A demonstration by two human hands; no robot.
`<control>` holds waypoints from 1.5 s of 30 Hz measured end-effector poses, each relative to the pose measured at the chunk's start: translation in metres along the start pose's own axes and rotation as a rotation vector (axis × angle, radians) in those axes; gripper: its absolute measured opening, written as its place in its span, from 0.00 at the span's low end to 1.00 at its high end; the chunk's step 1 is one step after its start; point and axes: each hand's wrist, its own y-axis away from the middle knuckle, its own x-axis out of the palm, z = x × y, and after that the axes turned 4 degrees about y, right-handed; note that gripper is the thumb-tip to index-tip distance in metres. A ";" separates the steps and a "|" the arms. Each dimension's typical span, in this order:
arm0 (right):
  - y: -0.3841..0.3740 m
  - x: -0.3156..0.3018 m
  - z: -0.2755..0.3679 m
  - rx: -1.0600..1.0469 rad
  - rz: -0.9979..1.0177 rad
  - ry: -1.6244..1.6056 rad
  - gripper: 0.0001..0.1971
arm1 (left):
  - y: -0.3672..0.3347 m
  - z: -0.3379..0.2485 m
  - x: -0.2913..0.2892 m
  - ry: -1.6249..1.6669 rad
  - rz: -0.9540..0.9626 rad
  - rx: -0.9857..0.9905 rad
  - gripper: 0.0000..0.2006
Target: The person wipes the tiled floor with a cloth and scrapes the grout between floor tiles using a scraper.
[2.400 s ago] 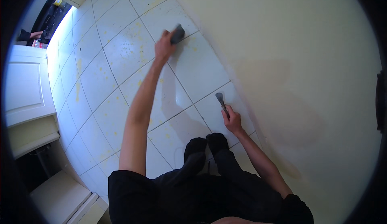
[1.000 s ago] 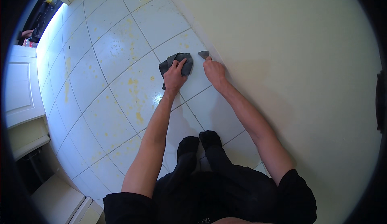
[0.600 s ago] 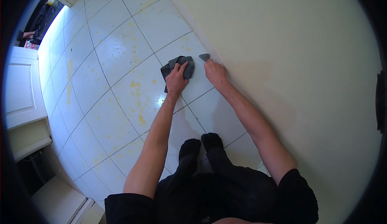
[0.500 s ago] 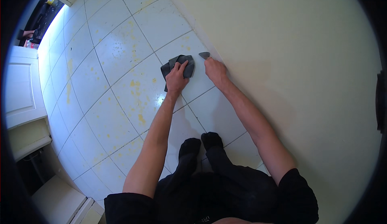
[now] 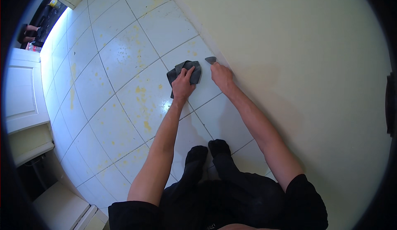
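Note:
My left hand (image 5: 183, 86) presses a folded dark grey cloth (image 5: 174, 77) onto the white tiled floor (image 5: 124, 60), fingers bent over its top. Close by on the right, my right hand (image 5: 222, 76) is closed round the handle of a small scraper (image 5: 211, 60); only its grey, flared blade shows past the fist. The blade is near the foot of the wall, a short way right of the cloth. Whether it touches the floor I cannot tell. Yellow spots (image 5: 141, 91) dot the tiles left of the cloth.
A cream wall (image 5: 306, 64) rises along the right side. My feet in black socks (image 5: 197, 153) stand on the tiles below my hands. White cabinets (image 5: 28, 89) line the left. Beyond an opening at the upper left, another person's arm (image 5: 31, 28) shows.
The whole view has shifted slightly, while both hands keep their places on the floor. The other person's arms at the upper left have moved.

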 end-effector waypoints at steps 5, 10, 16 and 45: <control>-0.007 -0.004 0.008 0.066 0.070 -0.013 0.09 | 0.000 0.004 0.001 -0.004 -0.003 0.016 0.35; -0.007 -0.002 0.001 0.065 0.007 -0.030 0.10 | 0.002 0.001 0.002 0.001 0.009 -0.008 0.35; 0.002 0.002 0.009 0.065 0.013 -0.034 0.10 | 0.001 0.004 0.002 0.002 0.002 -0.006 0.35; 0.030 0.004 0.005 0.126 -0.041 -0.149 0.11 | 0.004 0.000 0.004 -0.003 0.023 -0.009 0.36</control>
